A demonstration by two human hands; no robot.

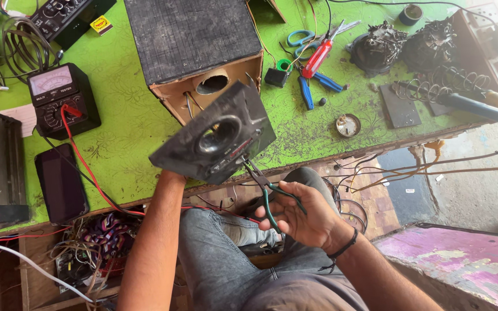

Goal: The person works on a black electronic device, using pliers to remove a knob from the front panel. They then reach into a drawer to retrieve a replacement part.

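We held the dark square plastic speaker panel (214, 142) tilted up in our left hand (171, 173), hidden behind it, so our right hand (304, 216), fingers closed round green-handled pliers (269, 193), reached its edge.

A worktop (134, 124) covered in bright green patterned sheet is seen from above, worn and dark-speckled along its near edge. To the right, a dusty grey concrete floor (462, 190) is lit by strong daylight, with loose wires trailed across it. A low slab with peeling pink paint (462, 265) is found at the lower right. Patterned reddish tiles (370, 201) are visible beneath the worktop.
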